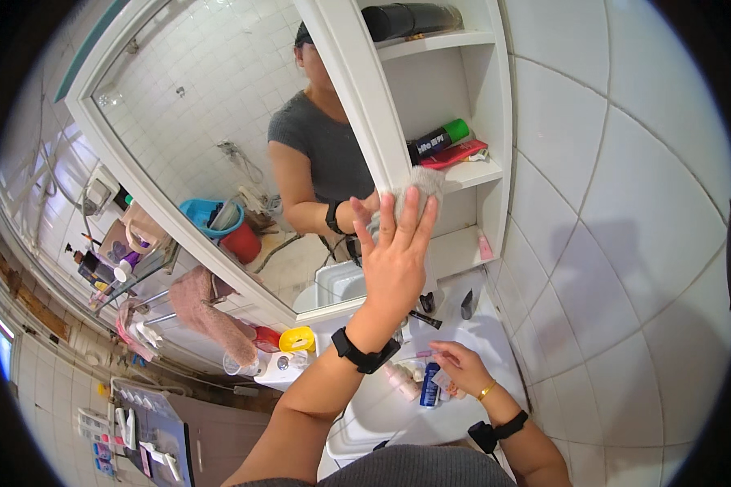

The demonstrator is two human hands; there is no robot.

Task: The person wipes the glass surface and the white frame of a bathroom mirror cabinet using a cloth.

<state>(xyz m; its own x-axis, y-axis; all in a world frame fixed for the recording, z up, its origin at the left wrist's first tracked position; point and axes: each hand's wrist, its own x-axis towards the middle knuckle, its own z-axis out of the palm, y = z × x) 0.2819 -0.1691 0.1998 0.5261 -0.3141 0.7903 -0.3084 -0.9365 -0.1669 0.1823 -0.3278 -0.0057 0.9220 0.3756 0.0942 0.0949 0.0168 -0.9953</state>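
My left hand, fingers spread, presses a light grey cloth flat against the white frame at the right edge of the mirror. Part of the cloth is hidden under the fingers. Lower down, over the white sink, is my right hand with its fingers partly bent; nothing is plainly in its grasp. Close to it stand a blue bottle and a pink bottle. A small pink item lies by its fingertips.
Open white shelves right of the mirror hold a green-capped can, red tube and small pink tube. A tiled wall rises at right. Left are a hanging towel, yellow container and washing machine.
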